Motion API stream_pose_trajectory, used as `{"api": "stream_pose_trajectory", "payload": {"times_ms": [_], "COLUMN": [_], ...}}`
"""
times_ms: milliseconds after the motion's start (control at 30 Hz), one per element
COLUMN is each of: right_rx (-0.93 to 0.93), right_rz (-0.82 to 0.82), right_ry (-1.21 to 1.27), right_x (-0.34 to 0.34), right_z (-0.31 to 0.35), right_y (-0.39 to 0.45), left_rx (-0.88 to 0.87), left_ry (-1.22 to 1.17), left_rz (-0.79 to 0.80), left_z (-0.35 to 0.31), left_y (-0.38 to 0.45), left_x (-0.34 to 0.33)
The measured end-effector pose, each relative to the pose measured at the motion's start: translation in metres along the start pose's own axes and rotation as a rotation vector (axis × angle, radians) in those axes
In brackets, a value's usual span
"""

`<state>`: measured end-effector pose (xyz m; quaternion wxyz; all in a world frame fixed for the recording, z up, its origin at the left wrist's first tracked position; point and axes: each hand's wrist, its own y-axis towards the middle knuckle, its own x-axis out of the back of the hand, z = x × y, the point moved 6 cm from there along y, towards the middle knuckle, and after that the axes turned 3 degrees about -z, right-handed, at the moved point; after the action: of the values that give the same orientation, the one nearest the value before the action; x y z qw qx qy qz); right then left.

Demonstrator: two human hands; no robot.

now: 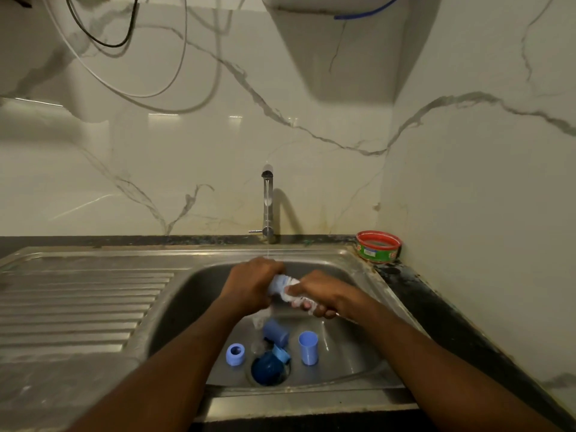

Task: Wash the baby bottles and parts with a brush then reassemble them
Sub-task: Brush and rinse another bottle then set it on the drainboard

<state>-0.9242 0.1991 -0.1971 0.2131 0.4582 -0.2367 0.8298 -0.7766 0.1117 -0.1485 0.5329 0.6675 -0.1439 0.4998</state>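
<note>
A glossy white marble-patterned wall [193,169] with grey veins rises behind the counter and meets a matching side wall [486,182] in the right corner. Soft patches of light reflect on the back wall. Thin white and black cables [146,98] loop across its upper left part, and a white boxy appliance with a blue tube [349,51] hangs at the top. A dark speckled stone counter [436,310] carries a stainless steel sink unit with a ribbed draining board [78,307] along its left side. A slim chrome tap [267,210] stands at the sink's back edge. A red and green round tub [378,246] sits in the counter's back right corner.
</note>
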Motion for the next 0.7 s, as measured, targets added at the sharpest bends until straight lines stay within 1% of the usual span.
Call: {"api": "stream_pose_trajectory", "payload": {"times_ms": [33, 67, 100, 133, 167, 200, 233, 267, 300, 333, 367, 400, 433, 467, 500, 533, 567, 600, 633, 667, 700], "right_rx": [0.122, 0.467, 0.712, 0.873, 0.981, 1.056, 1.1, 1.094, 1.035, 0.907, 0.758, 0.607, 0.515, 0.488, 0.533, 0.635, 0.755, 0.88, 1.017, 1.127, 1.193], "right_rz": [-0.129, -0.237, -0.377, -0.509, -0.597, -0.657, -0.604, -0.517, -0.409, -0.249, -0.07, 0.069, 0.116, 0.077, -0.046, -0.234, -0.41, -0.533, -0.594, -0.609, -0.619], "right_ry": [0.067, -0.057, -0.27, -0.454, -0.586, -0.684, -0.705, -0.646, -0.511, -0.351, -0.165, 0.01, 0.125, 0.172, 0.118, -0.053, -0.272, -0.458, -0.579, -0.627, -0.643], "right_x": [0.022, 0.038, 0.046, 0.059, 0.059, 0.056, 0.046, 0.04, 0.039, 0.035, 0.028, 0.019, 0.016, 0.019, 0.03, 0.043, 0.052, 0.054, 0.053, 0.05, 0.047], "right_z": [0.018, 0.038, 0.042, 0.041, 0.047, 0.047, 0.047, 0.048, 0.048, 0.044, 0.038, 0.033, 0.03, 0.029, 0.03, 0.032, 0.034, 0.038, 0.042, 0.045, 0.048], "right_y": [0.007, -0.002, -0.017, -0.032, -0.029, -0.031, -0.029, -0.028, -0.027, -0.021, -0.014, -0.008, -0.004, -0.002, -0.002, -0.002, -0.005, -0.01, -0.016, -0.021, -0.027], "left_rx": [0.005, 0.045, 0.092, 0.142, 0.177, 0.196, 0.208, 0.213, 0.205, 0.186, 0.16, 0.137, 0.118, 0.111, 0.116, 0.137, 0.164, 0.186, 0.198, 0.207, 0.233], "left_ry": [-0.002, -0.028, -0.105, -0.246, -0.435, -0.599, -0.698, -0.717, -0.663, -0.553, -0.398, -0.215, -0.07, -0.011, -0.015, -0.045, -0.145, -0.314, -0.509, -0.68, -0.797], "left_rz": [-0.061, -0.021, 0.103, 0.314, 0.547, 0.72, 0.819, 0.866, 0.851, 0.783, 0.664, 0.507, 0.333, 0.184, 0.089, 0.085, 0.172, 0.331, 0.527, 0.684, 0.796], "left_z": [-0.001, 0.002, 0.005, 0.007, 0.006, 0.001, 0.0, 0.001, 0.002, 0.003, 0.003, 0.002, -0.001, -0.003, -0.003, -0.002, 0.0, 0.002, -0.001, -0.003, -0.005], "left_y": [0.003, 0.004, 0.003, -0.001, -0.011, -0.021, -0.028, -0.032, -0.031, -0.029, -0.025, -0.018, -0.011, -0.006, -0.002, -0.001, -0.001, -0.003, -0.011, -0.02, -0.029], "left_x": [0.002, -0.002, -0.012, -0.026, -0.04, -0.046, -0.048, -0.046, -0.043, -0.039, -0.032, -0.024, -0.013, -0.006, -0.003, -0.004, -0.01, -0.022, -0.033, -0.042, -0.044]}}
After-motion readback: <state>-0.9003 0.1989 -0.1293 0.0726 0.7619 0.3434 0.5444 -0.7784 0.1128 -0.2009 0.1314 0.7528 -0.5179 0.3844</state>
